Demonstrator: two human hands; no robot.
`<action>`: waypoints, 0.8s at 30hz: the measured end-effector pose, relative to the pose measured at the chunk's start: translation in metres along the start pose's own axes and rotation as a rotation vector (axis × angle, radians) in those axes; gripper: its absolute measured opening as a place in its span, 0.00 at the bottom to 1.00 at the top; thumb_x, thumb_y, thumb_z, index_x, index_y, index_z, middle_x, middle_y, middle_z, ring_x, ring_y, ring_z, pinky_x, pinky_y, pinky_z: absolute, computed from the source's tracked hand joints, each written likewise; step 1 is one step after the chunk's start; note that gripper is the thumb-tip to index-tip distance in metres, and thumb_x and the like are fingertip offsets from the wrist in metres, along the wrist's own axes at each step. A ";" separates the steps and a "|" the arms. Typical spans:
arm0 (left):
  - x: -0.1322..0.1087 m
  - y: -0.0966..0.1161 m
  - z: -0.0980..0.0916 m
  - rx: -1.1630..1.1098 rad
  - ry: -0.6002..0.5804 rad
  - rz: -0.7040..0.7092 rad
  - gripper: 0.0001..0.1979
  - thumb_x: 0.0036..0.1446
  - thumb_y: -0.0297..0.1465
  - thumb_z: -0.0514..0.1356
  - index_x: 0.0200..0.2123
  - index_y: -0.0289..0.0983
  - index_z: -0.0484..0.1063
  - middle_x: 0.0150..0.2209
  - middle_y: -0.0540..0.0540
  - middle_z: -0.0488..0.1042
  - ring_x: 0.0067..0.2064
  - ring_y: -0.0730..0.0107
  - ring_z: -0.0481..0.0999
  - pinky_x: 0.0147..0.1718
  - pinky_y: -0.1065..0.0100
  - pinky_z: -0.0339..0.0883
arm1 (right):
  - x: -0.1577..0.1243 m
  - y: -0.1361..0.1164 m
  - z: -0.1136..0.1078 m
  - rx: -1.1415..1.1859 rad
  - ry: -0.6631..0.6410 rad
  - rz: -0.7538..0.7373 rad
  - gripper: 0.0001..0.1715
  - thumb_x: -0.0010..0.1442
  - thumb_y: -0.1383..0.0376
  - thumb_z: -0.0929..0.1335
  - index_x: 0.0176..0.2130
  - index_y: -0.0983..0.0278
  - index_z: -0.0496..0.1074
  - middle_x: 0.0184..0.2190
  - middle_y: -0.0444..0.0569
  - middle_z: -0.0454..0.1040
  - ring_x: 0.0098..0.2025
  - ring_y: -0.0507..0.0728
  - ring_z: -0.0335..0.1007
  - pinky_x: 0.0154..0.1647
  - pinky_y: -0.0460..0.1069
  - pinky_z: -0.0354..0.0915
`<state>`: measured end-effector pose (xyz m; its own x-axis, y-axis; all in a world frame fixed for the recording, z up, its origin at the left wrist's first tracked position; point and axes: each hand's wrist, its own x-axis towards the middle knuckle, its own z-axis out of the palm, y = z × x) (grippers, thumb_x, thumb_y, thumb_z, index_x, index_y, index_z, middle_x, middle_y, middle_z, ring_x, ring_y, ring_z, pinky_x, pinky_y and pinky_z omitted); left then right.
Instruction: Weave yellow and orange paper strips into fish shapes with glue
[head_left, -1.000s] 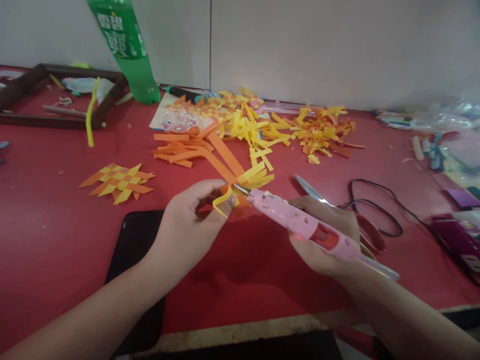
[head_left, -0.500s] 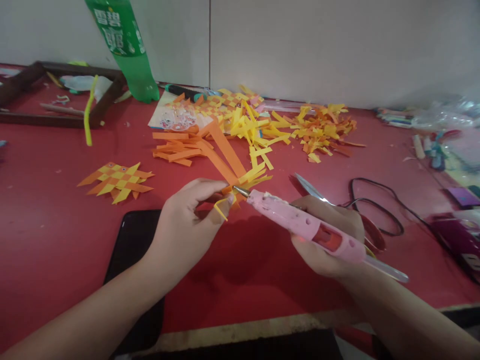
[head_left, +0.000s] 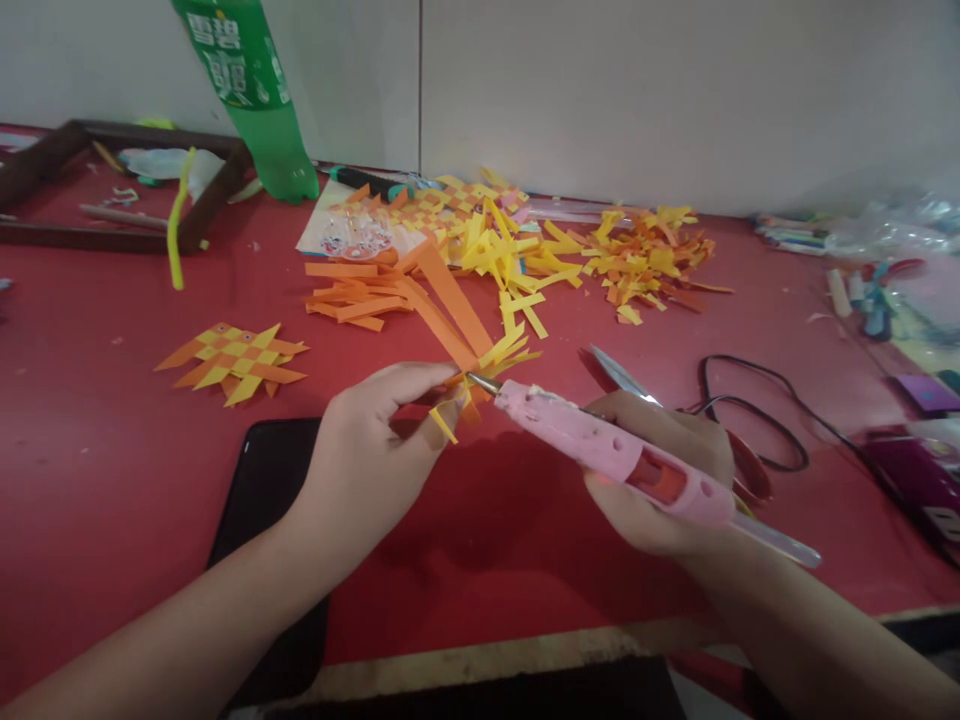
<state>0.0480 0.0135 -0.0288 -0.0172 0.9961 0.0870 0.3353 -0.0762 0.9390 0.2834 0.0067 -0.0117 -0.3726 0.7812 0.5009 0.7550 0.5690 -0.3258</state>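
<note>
My left hand (head_left: 371,450) is closed in a pinch on a small woven piece of yellow and orange paper strips (head_left: 459,392), held just above the red table (head_left: 112,440). My right hand (head_left: 660,475) grips a pink glue gun (head_left: 611,453). Its metal tip touches the paper piece beside my left fingertips. A clear glue stick pokes out of the gun's back end, lower right.
A finished woven paper fish (head_left: 232,362) lies to the left. Loose orange strips (head_left: 375,290) and yellow and orange scraps (head_left: 637,255) lie behind. Scissors (head_left: 679,425) and a black cord (head_left: 757,415) sit right of my hand. A black phone (head_left: 266,500), green bottle (head_left: 251,90) and wooden frame (head_left: 112,190) are nearby.
The curled yellow strip at my left fingertips has been pressed down and now shows as a short end. The glue gun has shifted slightly right; its tip stays on the paper.
</note>
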 end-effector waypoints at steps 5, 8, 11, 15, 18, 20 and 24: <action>-0.002 0.000 -0.002 -0.027 0.035 -0.084 0.12 0.55 0.40 0.67 0.42 0.43 0.81 0.38 0.47 0.83 0.38 0.60 0.82 0.38 0.64 0.79 | 0.001 0.001 0.001 0.006 0.021 -0.034 0.07 0.53 0.70 0.65 0.30 0.57 0.64 0.19 0.40 0.66 0.18 0.52 0.60 0.18 0.48 0.57; -0.002 0.003 -0.001 -0.063 0.038 -0.090 0.12 0.55 0.39 0.67 0.42 0.44 0.82 0.38 0.47 0.83 0.39 0.59 0.82 0.40 0.63 0.79 | 0.003 0.000 0.000 0.023 0.005 -0.020 0.09 0.52 0.71 0.65 0.30 0.57 0.63 0.19 0.40 0.66 0.17 0.52 0.60 0.17 0.48 0.56; -0.001 0.006 -0.001 -0.080 0.051 -0.083 0.10 0.54 0.37 0.68 0.40 0.43 0.82 0.37 0.47 0.83 0.39 0.59 0.83 0.40 0.65 0.79 | 0.004 -0.002 -0.001 0.014 -0.004 -0.030 0.09 0.51 0.72 0.65 0.30 0.57 0.63 0.18 0.40 0.67 0.17 0.52 0.61 0.17 0.48 0.56; 0.000 0.007 0.000 -0.100 0.054 -0.079 0.09 0.54 0.37 0.68 0.39 0.43 0.82 0.38 0.48 0.83 0.39 0.60 0.83 0.37 0.67 0.78 | 0.006 -0.003 -0.003 0.036 0.001 -0.031 0.08 0.52 0.71 0.65 0.30 0.58 0.63 0.18 0.40 0.67 0.17 0.51 0.60 0.17 0.47 0.57; 0.000 0.007 0.000 -0.105 0.057 -0.078 0.09 0.55 0.38 0.68 0.39 0.44 0.82 0.38 0.48 0.83 0.39 0.61 0.83 0.37 0.67 0.78 | 0.006 -0.003 -0.003 0.064 -0.018 -0.023 0.06 0.52 0.70 0.65 0.30 0.57 0.64 0.18 0.40 0.66 0.17 0.51 0.59 0.17 0.47 0.57; 0.000 0.007 0.000 -0.094 0.063 -0.079 0.09 0.55 0.39 0.68 0.39 0.44 0.82 0.38 0.48 0.83 0.39 0.61 0.83 0.37 0.68 0.78 | 0.005 -0.001 -0.002 0.060 -0.011 -0.025 0.06 0.51 0.69 0.65 0.29 0.57 0.64 0.17 0.40 0.64 0.17 0.52 0.58 0.16 0.48 0.56; 0.001 0.009 0.000 -0.110 0.071 -0.104 0.08 0.54 0.39 0.68 0.37 0.43 0.81 0.36 0.49 0.83 0.36 0.63 0.83 0.34 0.69 0.77 | 0.001 0.002 0.003 0.101 0.034 -0.005 0.06 0.51 0.70 0.65 0.29 0.57 0.64 0.17 0.40 0.63 0.16 0.51 0.55 0.16 0.48 0.54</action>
<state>0.0514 0.0136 -0.0199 -0.1140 0.9935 0.0069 0.2232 0.0188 0.9746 0.2831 0.0097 -0.0138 -0.3559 0.7703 0.5292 0.6944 0.5969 -0.4019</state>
